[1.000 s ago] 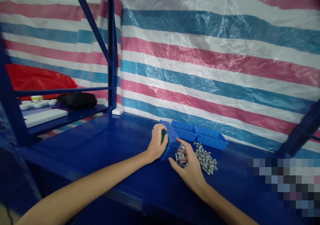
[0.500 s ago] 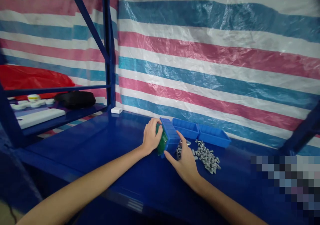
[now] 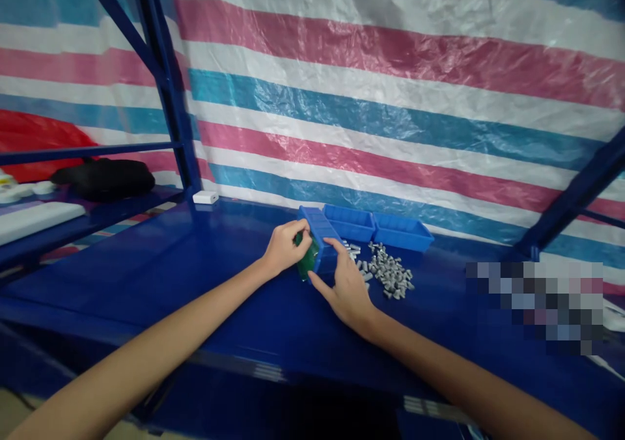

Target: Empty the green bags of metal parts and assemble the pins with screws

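a blue bin (image 3: pixel 319 225) is held tipped on its side at the counter (image 3: pixel 254 323), its mouth turned toward the left hand (image 3: pixel 286 248), and is gripped by the fingers of the right hand (image 3: pixel 351 297). the left fingers are curled at green material (image 3: pixel 307 264) in the mouth; whether any is pinched cannot be told. small grey parts (image 3: pixel 390 274) are heaped nearby.

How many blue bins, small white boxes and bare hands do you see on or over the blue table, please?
Blue bins: 3
Small white boxes: 1
Bare hands: 2 (left hand, right hand)
Total: 6
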A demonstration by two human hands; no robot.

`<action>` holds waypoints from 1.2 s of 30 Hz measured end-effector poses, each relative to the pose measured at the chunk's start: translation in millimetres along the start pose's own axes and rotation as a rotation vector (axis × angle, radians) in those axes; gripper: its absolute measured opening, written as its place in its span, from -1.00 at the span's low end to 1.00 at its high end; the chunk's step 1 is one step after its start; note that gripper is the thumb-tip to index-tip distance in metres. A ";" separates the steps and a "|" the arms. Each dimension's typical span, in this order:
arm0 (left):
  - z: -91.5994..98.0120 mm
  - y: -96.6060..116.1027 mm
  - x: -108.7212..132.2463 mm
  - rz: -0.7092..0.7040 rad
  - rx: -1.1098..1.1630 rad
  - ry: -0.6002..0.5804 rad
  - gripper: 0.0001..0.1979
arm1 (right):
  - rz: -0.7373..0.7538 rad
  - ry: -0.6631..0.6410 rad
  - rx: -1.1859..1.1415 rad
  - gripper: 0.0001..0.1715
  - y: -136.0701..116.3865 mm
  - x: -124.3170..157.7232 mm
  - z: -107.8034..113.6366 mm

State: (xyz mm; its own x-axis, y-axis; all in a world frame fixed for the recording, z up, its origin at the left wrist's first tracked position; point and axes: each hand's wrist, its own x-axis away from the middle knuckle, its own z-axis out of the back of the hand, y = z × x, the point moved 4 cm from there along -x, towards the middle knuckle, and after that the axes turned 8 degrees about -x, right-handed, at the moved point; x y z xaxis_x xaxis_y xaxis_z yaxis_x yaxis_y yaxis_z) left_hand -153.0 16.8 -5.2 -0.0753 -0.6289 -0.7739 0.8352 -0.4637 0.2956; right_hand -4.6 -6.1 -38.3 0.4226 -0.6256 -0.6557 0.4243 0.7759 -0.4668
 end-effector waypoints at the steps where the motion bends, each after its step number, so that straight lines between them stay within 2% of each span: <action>1: 0.3 -2.1 -0.6 0.015 -0.007 0.002 -0.80 | -0.003 -0.008 -0.006 -0.33 -0.6 0.1 0.5; 7: 7.5 -22.3 -2.4 0.172 0.004 0.042 -0.68 | -0.054 -0.079 -0.012 -0.38 -4.5 0.5 1.9; 11: 9.8 -33.0 -2.7 0.240 -0.007 0.068 -0.68 | -0.003 -0.090 0.065 -0.40 -8.8 1.3 2.3; 18: 3.0 -45.8 -2.5 0.300 -0.069 -0.053 -0.68 | 0.104 -0.104 0.190 -0.53 -16.8 1.0 4.2; 23: 14.9 -46.7 -1.1 0.351 -0.163 -0.054 -0.64 | 0.098 -0.085 0.192 -0.57 -17.5 0.2 8.2; 29: 32.2 -46.1 0.6 0.368 -0.426 0.042 -0.56 | 0.101 0.005 0.142 -0.59 -10.0 -2.2 15.2; 31: 35.8 -46.0 1.2 0.326 -0.520 0.094 -0.58 | 0.122 0.059 0.114 -0.60 -6.4 -3.7 20.3; 34: 45.2 -41.9 2.6 0.242 -0.663 0.232 -0.66 | 0.161 0.142 0.062 -0.64 -0.4 -5.3 29.5; 36: 52.2 -35.1 2.6 0.180 -0.689 0.289 -0.67 | 0.155 0.195 -0.013 -0.63 4.8 -6.3 35.2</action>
State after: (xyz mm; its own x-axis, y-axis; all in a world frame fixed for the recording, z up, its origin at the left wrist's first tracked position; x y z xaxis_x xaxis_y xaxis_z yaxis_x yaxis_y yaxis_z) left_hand -211.0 -1.1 11.7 0.1605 -0.4262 -0.8903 0.9790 0.1838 0.0885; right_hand 23.0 -1.3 -15.5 0.3187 -0.4727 -0.8216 0.3553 0.8632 -0.3587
